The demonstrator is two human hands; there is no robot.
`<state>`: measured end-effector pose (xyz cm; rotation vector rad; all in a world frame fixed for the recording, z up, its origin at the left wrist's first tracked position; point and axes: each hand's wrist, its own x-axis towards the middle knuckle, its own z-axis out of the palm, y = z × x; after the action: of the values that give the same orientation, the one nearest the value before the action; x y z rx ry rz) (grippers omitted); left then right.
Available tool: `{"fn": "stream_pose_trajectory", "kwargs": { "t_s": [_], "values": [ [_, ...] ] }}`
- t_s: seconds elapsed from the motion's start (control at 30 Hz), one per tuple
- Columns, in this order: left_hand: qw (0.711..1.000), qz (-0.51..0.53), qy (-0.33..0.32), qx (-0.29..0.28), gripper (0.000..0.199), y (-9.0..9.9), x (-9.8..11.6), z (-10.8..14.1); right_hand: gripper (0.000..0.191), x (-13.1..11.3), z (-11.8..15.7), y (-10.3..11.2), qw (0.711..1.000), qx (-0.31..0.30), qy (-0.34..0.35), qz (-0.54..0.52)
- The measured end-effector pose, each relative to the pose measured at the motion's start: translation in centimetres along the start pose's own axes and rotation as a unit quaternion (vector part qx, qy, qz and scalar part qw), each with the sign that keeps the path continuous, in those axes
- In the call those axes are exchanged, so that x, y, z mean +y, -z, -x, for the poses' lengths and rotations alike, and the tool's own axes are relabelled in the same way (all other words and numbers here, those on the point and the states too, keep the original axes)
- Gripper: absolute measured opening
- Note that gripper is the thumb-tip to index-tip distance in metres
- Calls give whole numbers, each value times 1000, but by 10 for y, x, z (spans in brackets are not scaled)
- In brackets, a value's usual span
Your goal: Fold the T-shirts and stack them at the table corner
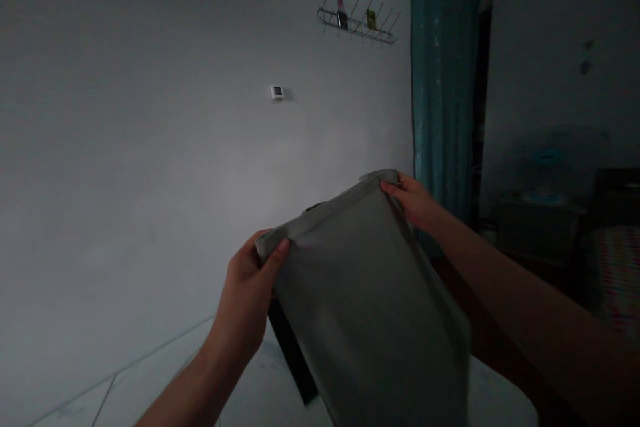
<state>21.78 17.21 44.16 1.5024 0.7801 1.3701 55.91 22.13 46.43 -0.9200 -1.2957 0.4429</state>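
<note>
A pair of grey trousers, as far as the dim light shows, hangs in front of me with its waistband edge up. My left hand pinches the left corner of that edge, thumb on the near side and fingers behind. At the higher right corner, my right hand grips the cloth between thumb and fingers. The top edge slopes up to the right. A black strip shows below my left hand, behind the cloth; what it belongs to is unclear. The lower end of the trousers runs out of view.
A pale wall fills the left, with a small white device and a wire hook rack on it. A teal curtain hangs right of it. Further right stand a dark cabinet and a colourful patterned cloth. A white surface lies below.
</note>
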Motion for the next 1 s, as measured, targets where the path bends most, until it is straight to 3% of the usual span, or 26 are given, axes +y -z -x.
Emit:
{"fn": "stream_pose_trajectory", "kwargs": {
  "t_s": [0.1,0.17,0.23,0.37,0.43,0.5,0.6,0.73,0.87,1.0],
  "values": [
    [999,0,43,3,54,4,-30,-28,44,51,-21,-13,998,-45,-50,14],
    [998,-4,64,15,55,13,-67,-53,40,102,-35,-30,993,-69,-76,65],
    [995,-19,95,32,55,25,-119,-82,31,160,-45,-54,980,-72,-102,156],
    [976,-68,185,94,44,50,-243,-134,11,270,-46,-104,943,-62,-152,290],
    [965,-95,212,120,33,61,-295,-150,9,309,-42,-121,932,-71,-166,313],
    [956,-126,224,140,25,71,-332,-160,8,336,-40,-130,922,-87,-177,334],
    [945,-172,235,151,15,84,-362,-170,6,357,-42,-134,905,-120,-200,356],
    [933,-221,241,149,14,93,-379,-179,15,368,-44,-133,880,-162,-243,375],
    [923,-244,246,166,26,93,-387,-178,24,364,-37,-123,858,-193,-281,383],
    [922,-213,264,185,28,87,-388,-161,30,344,-24,-95,833,-218,-334,385]
  ]
}}
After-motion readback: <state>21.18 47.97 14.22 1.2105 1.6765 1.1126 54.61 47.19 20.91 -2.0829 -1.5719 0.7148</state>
